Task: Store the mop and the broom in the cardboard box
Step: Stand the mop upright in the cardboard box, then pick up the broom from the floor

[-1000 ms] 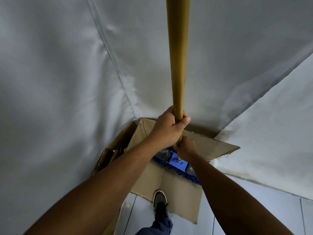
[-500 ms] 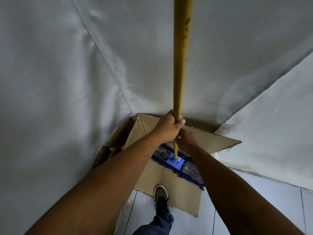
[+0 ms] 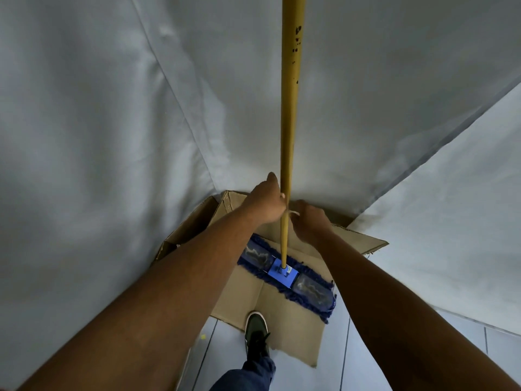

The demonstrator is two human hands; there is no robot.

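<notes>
Since a second ago the mop [image 3: 287, 266] has come clear of your hands in the view: its blue head, half hidden before, now shows whole, lying across the near flap of the cardboard box [image 3: 282, 311]. Your grip has loosened too; a tight fist then, open fingers now.

Mop handle: near upright, long axis running from the head straight up past you and out of the top edge. Head: long axis slanting, far-left to near-right, its right end overhanging the flap edge.

Left hand [image 3: 266, 203]: touching the handle from the left, fingers extended, not wrapped. Right hand [image 3: 308, 222]: just beside the handle on the right, fingers curled loosely, contact uncertain. Both sit above the head, left slightly higher.

Box opening lies beyond the head, against the grey wall [image 3: 112, 136]. Judgement: the head is not yet inside; you need to carry it forward, away from you. Your shoe [image 3: 256, 331] stands at the flap's near edge. Broom not in view.
</notes>
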